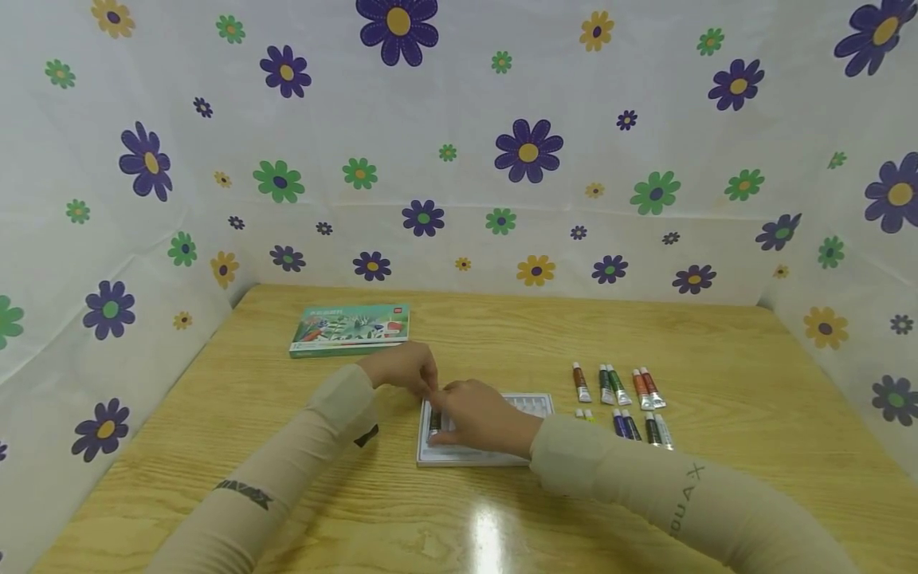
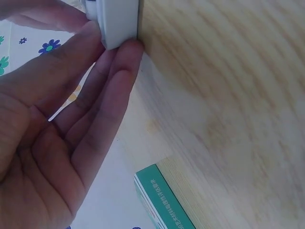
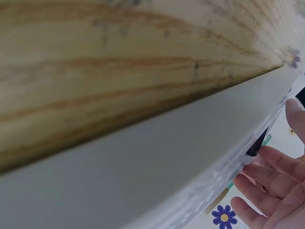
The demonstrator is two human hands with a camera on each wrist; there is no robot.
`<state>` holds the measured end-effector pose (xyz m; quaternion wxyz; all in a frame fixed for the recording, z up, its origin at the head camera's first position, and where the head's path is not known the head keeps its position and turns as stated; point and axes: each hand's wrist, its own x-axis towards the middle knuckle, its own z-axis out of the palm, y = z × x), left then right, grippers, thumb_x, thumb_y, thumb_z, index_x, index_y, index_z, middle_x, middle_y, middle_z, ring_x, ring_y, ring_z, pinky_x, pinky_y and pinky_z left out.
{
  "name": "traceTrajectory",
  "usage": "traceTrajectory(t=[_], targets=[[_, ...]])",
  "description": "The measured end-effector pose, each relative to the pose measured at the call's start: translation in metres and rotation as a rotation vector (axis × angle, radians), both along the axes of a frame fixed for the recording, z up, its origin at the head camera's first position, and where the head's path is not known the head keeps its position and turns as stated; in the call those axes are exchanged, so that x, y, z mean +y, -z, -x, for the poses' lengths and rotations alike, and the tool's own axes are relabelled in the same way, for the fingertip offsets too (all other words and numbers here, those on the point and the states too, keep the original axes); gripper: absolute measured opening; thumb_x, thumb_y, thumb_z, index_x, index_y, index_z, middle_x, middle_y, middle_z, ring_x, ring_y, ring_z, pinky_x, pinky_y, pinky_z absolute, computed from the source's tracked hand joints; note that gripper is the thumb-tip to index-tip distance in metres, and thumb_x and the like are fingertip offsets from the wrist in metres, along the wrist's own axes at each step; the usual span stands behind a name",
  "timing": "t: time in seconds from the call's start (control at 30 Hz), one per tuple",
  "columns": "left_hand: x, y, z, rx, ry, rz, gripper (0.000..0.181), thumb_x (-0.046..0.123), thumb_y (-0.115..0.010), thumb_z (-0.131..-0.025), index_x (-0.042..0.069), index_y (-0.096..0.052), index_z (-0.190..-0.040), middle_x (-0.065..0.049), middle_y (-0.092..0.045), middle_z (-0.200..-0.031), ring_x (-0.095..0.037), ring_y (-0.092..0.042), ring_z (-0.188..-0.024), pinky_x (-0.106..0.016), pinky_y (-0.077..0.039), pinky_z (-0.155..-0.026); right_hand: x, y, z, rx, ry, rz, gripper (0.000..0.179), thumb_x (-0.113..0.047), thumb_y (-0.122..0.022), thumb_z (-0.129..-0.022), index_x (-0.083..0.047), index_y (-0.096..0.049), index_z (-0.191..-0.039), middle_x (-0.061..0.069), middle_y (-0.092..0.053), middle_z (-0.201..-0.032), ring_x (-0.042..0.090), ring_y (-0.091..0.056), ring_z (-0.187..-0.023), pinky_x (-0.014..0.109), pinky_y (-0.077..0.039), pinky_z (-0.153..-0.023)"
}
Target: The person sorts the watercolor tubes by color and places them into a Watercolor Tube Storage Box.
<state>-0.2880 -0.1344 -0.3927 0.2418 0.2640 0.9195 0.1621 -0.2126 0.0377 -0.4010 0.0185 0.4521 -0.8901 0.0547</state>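
Note:
A white plastic tray [image 1: 473, 457] with slots lies on the table, a dark paint tube [image 1: 434, 421] in its left end. At the tray's far left corner my left hand [image 1: 405, 368] pinches the rim; the left wrist view has its thumb and fingers [image 2: 126, 62] about the white corner. My right hand [image 1: 484, 414] reaches over the tray and covers part of the slots. Its fingers are near the tube's far end and its thumb near the close end. In the right wrist view these fingers [image 3: 271, 179] look nearly straight, touching beside a dark piece of the tube [image 3: 257, 143].
A green illustrated box [image 1: 351, 328] lies at the back left. Right of the tray are several paint tubes in two rows, among them a brown tube [image 1: 581, 383], an orange tube [image 1: 641, 389] and a blue tube [image 1: 620, 422]. Flowered cloth walls surround the table [image 1: 323, 494].

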Motion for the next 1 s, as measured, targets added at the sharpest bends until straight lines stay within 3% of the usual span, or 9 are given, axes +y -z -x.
traceTrajectory(t=[0.2, 0.53, 0.7, 1.0], targets=[[-0.0002, -0.0004, -0.0012, -0.006, -0.010, -0.006, 0.003, 0.008, -0.073, -0.079, 0.005, -0.074, -0.081, -0.002, -0.072, -0.077, -0.006, -0.058, -0.064, -0.020, -0.051, -0.063, -0.0014, 0.0001, 0.0036, -0.037, 0.009, 0.029, 0.042, -0.034, -0.072, -0.081, -0.010, -0.063, -0.115, 0.003, -0.070, -0.105, 0.015, -0.066, -0.091, 0.025, -0.053, -0.078], [0.0017, 0.0000, -0.0009, -0.028, -0.052, 0.013, 0.005, 0.011, -0.076, -0.076, 0.007, -0.073, -0.079, 0.000, -0.071, -0.074, -0.008, -0.059, -0.063, -0.021, -0.049, -0.062, -0.0037, -0.0031, 0.0033, -0.076, 0.022, 0.041, 0.033, -0.023, -0.076, -0.078, -0.009, -0.068, -0.107, 0.002, -0.069, -0.105, 0.017, -0.065, -0.095, 0.027, -0.052, -0.083], [0.0021, 0.0002, -0.0003, -0.016, -0.034, 0.019, 0.005, 0.009, -0.075, -0.077, 0.006, -0.073, -0.080, -0.001, -0.072, -0.075, -0.008, -0.060, -0.063, -0.021, -0.050, -0.063, -0.0040, -0.0030, 0.0042, -0.073, 0.005, 0.033, 0.033, -0.022, -0.076, -0.078, -0.008, -0.068, -0.107, 0.004, -0.069, -0.105, 0.017, -0.066, -0.094, 0.027, -0.052, -0.083], [0.0040, -0.0015, -0.0010, -0.025, -0.048, 0.030, 0.004, 0.007, -0.075, -0.076, 0.007, -0.073, -0.080, -0.001, -0.071, -0.075, -0.009, -0.060, -0.065, -0.022, -0.050, -0.063, -0.0046, -0.0048, 0.0043, 0.034, -0.062, -0.108, 0.030, -0.026, -0.073, -0.080, -0.010, -0.070, -0.106, 0.004, -0.069, -0.106, 0.014, -0.065, -0.096, 0.024, -0.051, -0.084]])
